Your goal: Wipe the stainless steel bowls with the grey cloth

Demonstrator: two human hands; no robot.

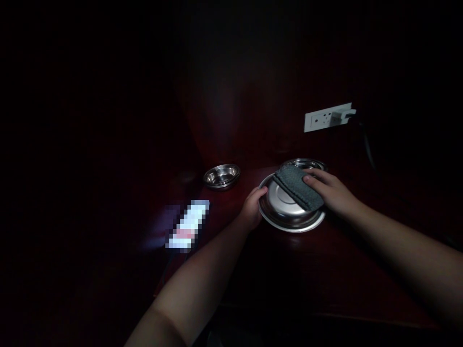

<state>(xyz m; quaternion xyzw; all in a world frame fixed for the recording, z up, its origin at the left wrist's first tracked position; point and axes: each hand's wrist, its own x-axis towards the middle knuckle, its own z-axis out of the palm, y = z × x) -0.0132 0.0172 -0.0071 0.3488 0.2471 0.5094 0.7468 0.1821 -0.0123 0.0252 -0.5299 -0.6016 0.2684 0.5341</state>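
My left hand (254, 206) grips the left rim of a shiny steel bowl (285, 219), its thumb on the near face and the other fingers out of sight behind it. The bowl is tilted with its rounded underside toward me. Against that underside my right hand (331, 190) presses a folded grey-green cloth (298, 185), thumb on top. The cloth covers the bowl's upper right part. Just behind the held bowl, more steel bowls (307, 162) show only their upper rim and a bit of the inside.
A small stack of steel bowls (222, 177) sits at the back left on the dark red table (289, 279). Left of my forearm is a lit phone (188, 225), its screen pixelated. A white wall socket (327, 117) holds a plug with a dark cord. The surroundings are very dark.
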